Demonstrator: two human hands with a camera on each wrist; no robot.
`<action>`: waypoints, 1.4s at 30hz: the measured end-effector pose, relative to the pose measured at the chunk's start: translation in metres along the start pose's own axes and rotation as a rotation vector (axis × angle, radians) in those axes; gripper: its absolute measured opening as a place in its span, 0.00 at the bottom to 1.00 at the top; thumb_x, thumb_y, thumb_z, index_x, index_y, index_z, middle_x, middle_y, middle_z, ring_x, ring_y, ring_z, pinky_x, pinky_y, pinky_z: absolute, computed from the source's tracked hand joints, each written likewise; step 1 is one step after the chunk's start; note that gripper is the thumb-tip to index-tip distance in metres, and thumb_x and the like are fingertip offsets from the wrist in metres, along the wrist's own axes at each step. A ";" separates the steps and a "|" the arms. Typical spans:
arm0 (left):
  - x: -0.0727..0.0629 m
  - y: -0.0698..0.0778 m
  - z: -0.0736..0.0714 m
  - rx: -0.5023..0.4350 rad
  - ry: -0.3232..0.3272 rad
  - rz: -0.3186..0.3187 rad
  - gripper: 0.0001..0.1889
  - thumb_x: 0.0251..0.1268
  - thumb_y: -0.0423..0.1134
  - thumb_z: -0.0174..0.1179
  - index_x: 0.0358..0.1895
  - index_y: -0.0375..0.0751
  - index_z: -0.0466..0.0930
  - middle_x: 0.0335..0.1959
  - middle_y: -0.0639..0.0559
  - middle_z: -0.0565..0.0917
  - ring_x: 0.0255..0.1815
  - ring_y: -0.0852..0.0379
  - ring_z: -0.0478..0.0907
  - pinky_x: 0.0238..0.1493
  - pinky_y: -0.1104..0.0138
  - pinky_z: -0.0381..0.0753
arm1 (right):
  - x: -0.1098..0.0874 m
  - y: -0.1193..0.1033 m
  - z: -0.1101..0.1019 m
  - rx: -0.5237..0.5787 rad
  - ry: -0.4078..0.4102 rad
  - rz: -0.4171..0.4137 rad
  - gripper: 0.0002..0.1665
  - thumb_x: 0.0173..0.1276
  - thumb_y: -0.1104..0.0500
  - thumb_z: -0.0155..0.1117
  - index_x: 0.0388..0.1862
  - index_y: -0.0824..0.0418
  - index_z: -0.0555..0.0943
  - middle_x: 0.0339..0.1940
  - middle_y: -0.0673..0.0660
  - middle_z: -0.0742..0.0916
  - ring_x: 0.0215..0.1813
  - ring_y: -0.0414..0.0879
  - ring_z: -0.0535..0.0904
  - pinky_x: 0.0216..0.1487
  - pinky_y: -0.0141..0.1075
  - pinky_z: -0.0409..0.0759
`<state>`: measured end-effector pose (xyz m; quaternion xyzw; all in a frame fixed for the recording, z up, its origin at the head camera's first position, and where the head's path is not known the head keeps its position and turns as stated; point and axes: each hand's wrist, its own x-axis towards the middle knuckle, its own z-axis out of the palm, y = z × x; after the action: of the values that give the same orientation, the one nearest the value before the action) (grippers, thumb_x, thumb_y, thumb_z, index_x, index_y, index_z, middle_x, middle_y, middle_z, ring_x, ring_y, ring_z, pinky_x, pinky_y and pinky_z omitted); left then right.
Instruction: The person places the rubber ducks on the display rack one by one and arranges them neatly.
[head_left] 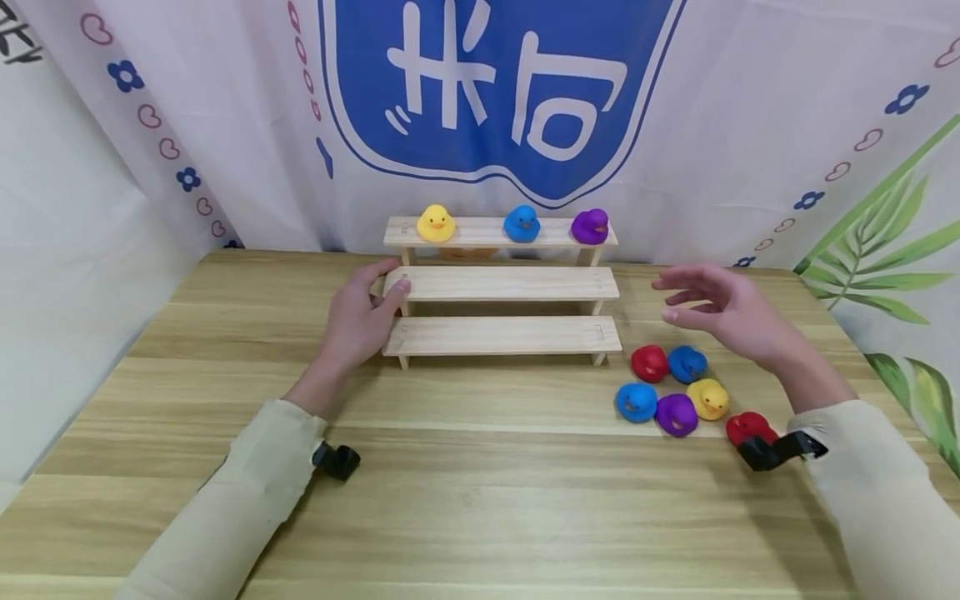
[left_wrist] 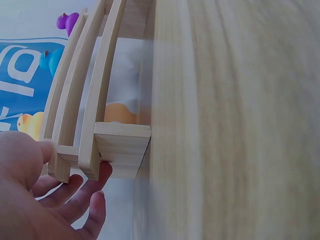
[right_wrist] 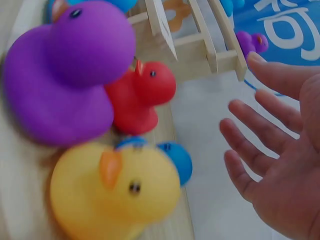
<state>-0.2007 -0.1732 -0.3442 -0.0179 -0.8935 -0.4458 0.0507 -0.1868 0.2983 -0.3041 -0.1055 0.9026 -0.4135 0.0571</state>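
A three-step wooden shelf [head_left: 510, 284] stands on the table. Its top step bears a yellow duck [head_left: 436, 224], a blue duck [head_left: 522, 224] and a purple duck [head_left: 590, 227]. My left hand [head_left: 362, 312] grips the shelf's left end, thumb over the middle step and fingers curled at its side and underneath, as the left wrist view shows. To the right of the shelf, my right hand [head_left: 716, 304] is held empty, fingers loosely bent and apart. Just below it in the head view lie a red duck [head_left: 649, 364] and another blue duck [head_left: 687, 364].
Nearer the front are a blue duck [head_left: 636, 402], a purple duck [head_left: 677, 415] and a yellow duck [head_left: 707, 399]. A second red duck [head_left: 750, 428] is partly hidden by the right wrist camera [head_left: 780, 450]. Behind the table [head_left: 465, 500] hangs a printed curtain [head_left: 262, 108].
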 end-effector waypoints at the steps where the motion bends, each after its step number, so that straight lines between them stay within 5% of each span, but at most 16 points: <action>1: 0.000 0.000 0.000 0.000 0.000 -0.001 0.30 0.85 0.53 0.53 0.81 0.47 0.67 0.68 0.39 0.77 0.30 0.54 0.81 0.23 0.67 0.76 | -0.003 0.003 -0.002 -0.006 -0.012 -0.002 0.32 0.77 0.52 0.69 0.77 0.53 0.73 0.72 0.57 0.81 0.61 0.35 0.82 0.53 0.24 0.84; 9: 0.000 0.001 0.000 -0.005 -0.002 -0.005 0.29 0.85 0.53 0.53 0.81 0.47 0.67 0.77 0.38 0.71 0.32 0.54 0.82 0.24 0.68 0.77 | -0.022 0.025 -0.012 -0.051 -0.106 -0.037 0.30 0.76 0.58 0.70 0.74 0.54 0.76 0.65 0.43 0.84 0.61 0.33 0.82 0.54 0.27 0.85; 13: 0.000 0.001 0.000 -0.004 -0.001 -0.001 0.29 0.85 0.52 0.53 0.81 0.46 0.67 0.77 0.38 0.71 0.32 0.53 0.82 0.24 0.68 0.77 | -0.029 0.038 -0.016 -0.075 -0.166 -0.020 0.29 0.75 0.58 0.70 0.74 0.53 0.77 0.69 0.56 0.83 0.64 0.38 0.81 0.54 0.29 0.85; 20: 0.000 0.000 0.000 0.001 -0.001 -0.010 0.29 0.85 0.53 0.53 0.81 0.47 0.67 0.77 0.38 0.71 0.35 0.52 0.82 0.26 0.67 0.78 | -0.033 0.052 -0.019 -0.105 -0.232 0.043 0.27 0.75 0.57 0.69 0.72 0.50 0.79 0.71 0.57 0.83 0.69 0.54 0.78 0.55 0.31 0.84; 29: 0.000 -0.001 0.000 0.003 0.001 -0.011 0.30 0.84 0.53 0.53 0.81 0.48 0.67 0.78 0.40 0.71 0.35 0.53 0.82 0.27 0.67 0.78 | -0.031 0.059 -0.019 -0.092 -0.277 0.055 0.26 0.75 0.61 0.68 0.70 0.51 0.81 0.70 0.57 0.83 0.63 0.36 0.79 0.57 0.29 0.83; 35: 0.000 0.000 0.001 0.008 -0.003 -0.006 0.30 0.85 0.53 0.53 0.81 0.47 0.67 0.76 0.39 0.72 0.34 0.53 0.82 0.27 0.67 0.78 | -0.029 0.056 -0.017 -0.108 -0.290 0.042 0.26 0.73 0.64 0.68 0.69 0.52 0.83 0.72 0.59 0.83 0.71 0.56 0.75 0.57 0.28 0.82; 38: 0.000 0.000 0.001 0.004 -0.003 -0.007 0.29 0.85 0.53 0.53 0.81 0.48 0.67 0.76 0.39 0.72 0.34 0.53 0.82 0.27 0.67 0.78 | -0.026 0.054 -0.015 -0.119 -0.290 0.043 0.26 0.73 0.63 0.69 0.69 0.52 0.83 0.75 0.61 0.81 0.74 0.63 0.73 0.60 0.35 0.82; 42: 0.000 0.000 0.000 -0.001 -0.002 -0.003 0.29 0.85 0.53 0.53 0.81 0.48 0.67 0.78 0.39 0.71 0.35 0.52 0.83 0.27 0.67 0.79 | -0.023 0.053 -0.013 -0.129 -0.281 0.066 0.27 0.72 0.60 0.72 0.69 0.53 0.83 0.78 0.64 0.77 0.77 0.68 0.69 0.69 0.58 0.80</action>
<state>-0.2010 -0.1733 -0.3443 -0.0171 -0.8933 -0.4464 0.0489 -0.1740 0.3468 -0.3356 -0.1360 0.9135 -0.3335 0.1893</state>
